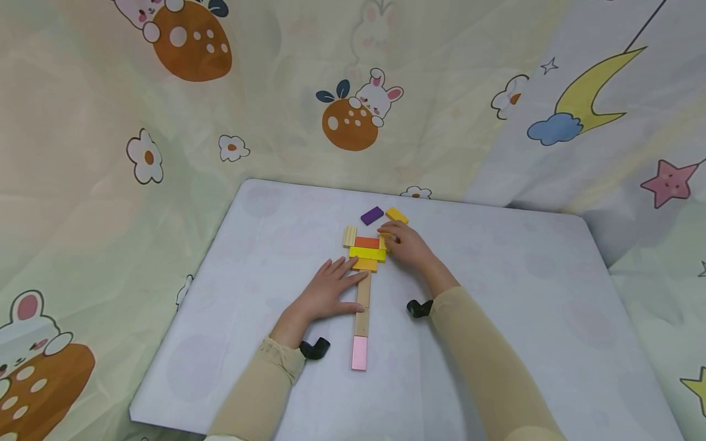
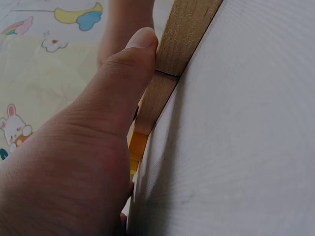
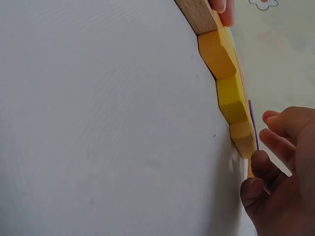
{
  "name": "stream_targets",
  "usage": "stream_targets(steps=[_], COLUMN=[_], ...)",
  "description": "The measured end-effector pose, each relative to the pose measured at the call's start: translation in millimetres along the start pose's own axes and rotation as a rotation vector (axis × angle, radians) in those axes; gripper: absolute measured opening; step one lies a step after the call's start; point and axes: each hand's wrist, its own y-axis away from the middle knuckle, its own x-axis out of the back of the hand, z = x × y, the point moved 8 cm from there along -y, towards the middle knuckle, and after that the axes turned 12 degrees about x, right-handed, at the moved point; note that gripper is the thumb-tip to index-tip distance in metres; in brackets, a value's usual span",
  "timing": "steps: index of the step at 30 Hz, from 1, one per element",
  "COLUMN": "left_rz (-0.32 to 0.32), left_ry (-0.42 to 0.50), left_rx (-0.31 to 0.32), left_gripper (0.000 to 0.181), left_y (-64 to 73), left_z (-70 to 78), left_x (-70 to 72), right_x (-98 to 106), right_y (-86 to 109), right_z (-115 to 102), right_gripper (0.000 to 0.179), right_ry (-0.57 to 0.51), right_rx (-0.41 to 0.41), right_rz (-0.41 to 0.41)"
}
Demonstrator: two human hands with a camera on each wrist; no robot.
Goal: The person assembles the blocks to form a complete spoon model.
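Flat blocks form a column on the white table: a pink block [image 1: 359, 353], two wooden blocks [image 1: 363, 291], an orange block [image 1: 365, 265] and a wider yellow block [image 1: 368, 253]. Above them a red-orange block [image 1: 367, 242] lies between a pale wooden block [image 1: 350, 236] and a pale yellow block [image 1: 383, 243]. My left hand [image 1: 325, 291] spreads its fingers, with thumb and fingertips along the column's left side. Beside the pale yellow block is my right hand [image 1: 409, 246], fingers loosely bent; in the right wrist view nothing is seen between them.
Beyond the column lie a purple block [image 1: 372, 215] and a yellow-orange block [image 1: 397, 214], near the table's far edge. A patterned cloth [image 1: 287, 165] hangs behind the white table [image 1: 496, 282]. Each wrist carries a black device [image 1: 315, 349].
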Motion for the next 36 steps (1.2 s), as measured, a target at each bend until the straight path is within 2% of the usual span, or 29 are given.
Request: stream_targets(steps=[7,14,20,27,30,36], left_rz=[0.0,0.003,0.004,-0.002,-0.002,-0.004], left_ry=[0.003,0.004,0.008,0.01,0.017,0.014], left_rx=[-0.002,0.001,-0.002,-0.002,0.0,0.0], left_gripper=[0.089,0.089,0.089,0.09,0.09,0.09], left_y=[0.2,0.9,-0.1,-0.4,-0.1,0.7], left_z=[0.5,0.1,0.2,1.0,1.1,0.9], left_x=[0.5,1.2,0.3,0.6,1.1,1.2], right_x=[0.5,-1.4,4.4,28.4,35.8,38.7], right_y=[4.2,6.6,10.6,12.7,10.4,4.3], right_z=[2.9,5.2,15.9,28.0,31.7,42.7], right_gripper=[0.036,0.035,0.037,0.037,0.04,0.047], right_ry=[0.022,-0.011,-0.051,-0.055,-0.047,-0.059], right_rx=[0.029,0.027,-0.046,-0.137,-0.151,-0.219], right_rz=[-0.008,0.015,0.09,0.228,0.239,0.191])
